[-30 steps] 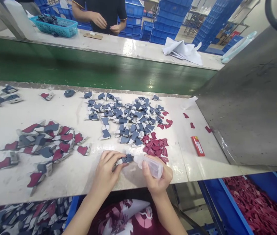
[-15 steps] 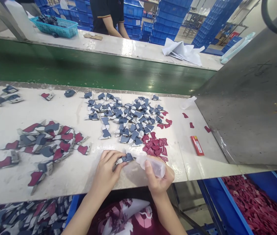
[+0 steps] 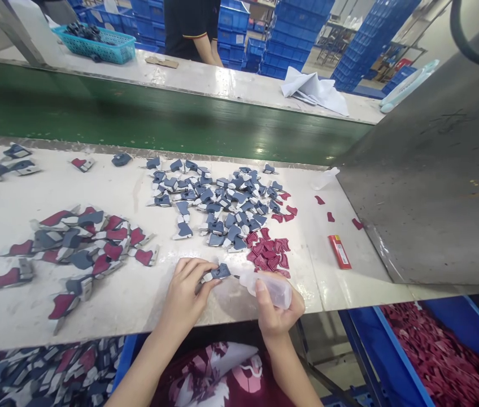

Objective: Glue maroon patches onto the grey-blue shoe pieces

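Between the thumb and fingers of my left hand (image 3: 188, 288) is a small blue-and-grey plastic part (image 3: 221, 271), held just above the worktable (image 3: 146, 308). My right hand (image 3: 279, 308) is closed around a translucent squeeze bottle (image 3: 274, 287). The bottle's thin dark tip points left at the part, a small gap apart from it. Beyond my hands lies a heap of similar blue-and-grey parts (image 3: 222, 198). Dark red flat pieces (image 3: 267, 251) are piled beside that heap. To the left is a group of parts with red pieces on them (image 3: 112, 251).
A red-orange box (image 3: 340, 252) and a clear plastic nozzle-like item (image 3: 325, 178) lie at right, near a metal panel (image 3: 430, 181). A green conveyor belt (image 3: 159, 118) runs behind. Blue bins (image 3: 404, 356) stand below the table. Across the belt stands another person (image 3: 191, 28).
My right hand has drawn the bottle slightly right, widening the gap between its tip and the part. My left hand keeps its hold. The person across the belt has shifted slightly right.
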Available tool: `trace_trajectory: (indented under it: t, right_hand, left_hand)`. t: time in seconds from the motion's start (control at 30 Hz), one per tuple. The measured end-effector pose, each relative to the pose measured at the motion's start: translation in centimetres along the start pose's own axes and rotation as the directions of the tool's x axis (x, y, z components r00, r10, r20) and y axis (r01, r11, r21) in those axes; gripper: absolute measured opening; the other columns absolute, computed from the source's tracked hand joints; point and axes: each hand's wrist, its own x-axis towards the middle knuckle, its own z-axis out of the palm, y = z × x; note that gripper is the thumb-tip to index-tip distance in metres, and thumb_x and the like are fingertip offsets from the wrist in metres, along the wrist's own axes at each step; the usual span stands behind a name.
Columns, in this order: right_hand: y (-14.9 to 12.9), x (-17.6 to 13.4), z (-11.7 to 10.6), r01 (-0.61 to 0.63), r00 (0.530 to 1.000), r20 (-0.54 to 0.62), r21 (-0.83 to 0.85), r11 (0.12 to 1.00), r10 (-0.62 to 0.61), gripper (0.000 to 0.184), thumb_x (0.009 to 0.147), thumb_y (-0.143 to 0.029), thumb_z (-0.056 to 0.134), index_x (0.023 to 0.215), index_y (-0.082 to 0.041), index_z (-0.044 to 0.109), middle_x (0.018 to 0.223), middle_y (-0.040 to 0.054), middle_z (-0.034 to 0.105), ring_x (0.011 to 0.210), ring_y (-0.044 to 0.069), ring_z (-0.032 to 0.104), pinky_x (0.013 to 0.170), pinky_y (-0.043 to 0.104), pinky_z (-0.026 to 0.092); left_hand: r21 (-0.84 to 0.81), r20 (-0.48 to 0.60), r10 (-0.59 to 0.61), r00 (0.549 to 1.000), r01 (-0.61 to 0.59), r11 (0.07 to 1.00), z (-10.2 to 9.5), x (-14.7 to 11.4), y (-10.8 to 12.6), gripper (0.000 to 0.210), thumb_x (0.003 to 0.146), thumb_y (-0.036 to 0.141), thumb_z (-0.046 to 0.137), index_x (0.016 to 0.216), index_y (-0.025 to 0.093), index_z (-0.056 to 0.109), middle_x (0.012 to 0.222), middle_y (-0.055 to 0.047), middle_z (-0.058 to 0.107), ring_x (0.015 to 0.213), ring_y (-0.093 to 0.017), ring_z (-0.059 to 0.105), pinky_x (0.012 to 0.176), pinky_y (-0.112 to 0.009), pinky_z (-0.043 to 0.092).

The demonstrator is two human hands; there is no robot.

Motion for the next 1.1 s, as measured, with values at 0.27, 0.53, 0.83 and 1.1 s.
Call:
trace_trajectory:
  t: [0.27,0.53,0.83,1.1]
  right_hand:
    - [-0.4,0.5,0.3,-0.009,1.0,0.008,0.029,1.0,0.009,0.009,0.083,-0.024,0.069,0.09,-0.018,0.071,0.078,0.006,0.072,0.068,0.021,0.07,0.062,0.032,0.057]
    - [-0.4,0.6,0.4,-0.026,0.999,0.03,0.003,1.0,0.026,0.014,0.083,-0.027,0.068,0.091,-0.016,0.072,0.082,0.0082,0.074,0.072,0.024,0.073,0.064,0.034,0.059]
    - [-1.8,2.0,0.7,0.167,0.97,0.168,0.052,0.985,-0.173,0.014,0.08,-0.022,0.068,0.093,-0.019,0.071,0.079,0.0053,0.076,0.063,0.021,0.071,0.06,0.033,0.059]
    - [-2.1,2.4,0.9,0.156,0.965,0.204,0.07,0.985,-0.168,0.013,0.079,-0.021,0.068,0.092,-0.018,0.071,0.077,0.0064,0.075,0.061,0.02,0.07,0.055,0.032,0.058]
  left_hand:
    - [-0.002,0.009,-0.004,1.0,0.004,1.0,0.0,0.0,0.0,0.012,0.088,0.02,0.065,0.101,0.022,0.067,0.096,-0.004,0.07,0.096,-0.025,0.055,0.083,-0.038,0.049]
    - [-0.007,0.008,0.0,1.0,0.0,1.0,-0.1,0.0,0.1,0.013,0.088,0.02,0.065,0.1,0.022,0.068,0.095,-0.005,0.07,0.096,-0.025,0.055,0.083,-0.038,0.048]
    - [-0.029,0.009,-0.01,1.0,0.011,1.0,-0.4,0.2,0.5,0.02,0.086,0.013,0.055,0.098,0.022,0.068,0.094,-0.005,0.071,0.095,-0.026,0.056,0.082,-0.038,0.049]
    - [-0.042,0.007,-0.011,1.0,0.011,0.999,-0.2,0.2,0.3,0.016,0.087,0.016,0.059,0.098,0.023,0.068,0.094,-0.004,0.071,0.096,-0.025,0.056,0.082,-0.038,0.05]
